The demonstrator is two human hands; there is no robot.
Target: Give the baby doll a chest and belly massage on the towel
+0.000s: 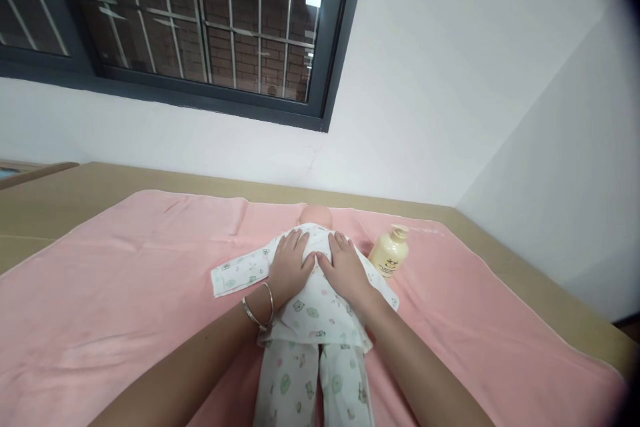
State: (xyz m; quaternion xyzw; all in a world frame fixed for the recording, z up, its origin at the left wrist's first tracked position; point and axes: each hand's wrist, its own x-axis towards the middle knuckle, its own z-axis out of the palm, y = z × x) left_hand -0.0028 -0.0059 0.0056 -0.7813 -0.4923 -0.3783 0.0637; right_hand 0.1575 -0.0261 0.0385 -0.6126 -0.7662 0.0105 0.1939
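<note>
A baby doll (pixel 316 216) lies on a pink blanket (pixel 150 307), its head at the far end. It wears a white long-sleeved top (pixel 315 313) and matching trousers (pixel 290 380), both with a small green and grey print. My left hand (pixel 291 265) rests flat on the left side of the top, fingers stretched toward the head. On the right side of the top lies my right hand (pixel 346 268), flat as well, the two thumbs almost touching. A cream pump bottle (pixel 390 252) stands just right of the doll, apart from my hand.
The blanket covers much of a wooden surface (pixel 115 177), whose far edge meets a white wall (pixel 425 80). Another wall closes in on the right. Above, at the left, is a dark-framed window (pixel 210 33) with metal bars.
</note>
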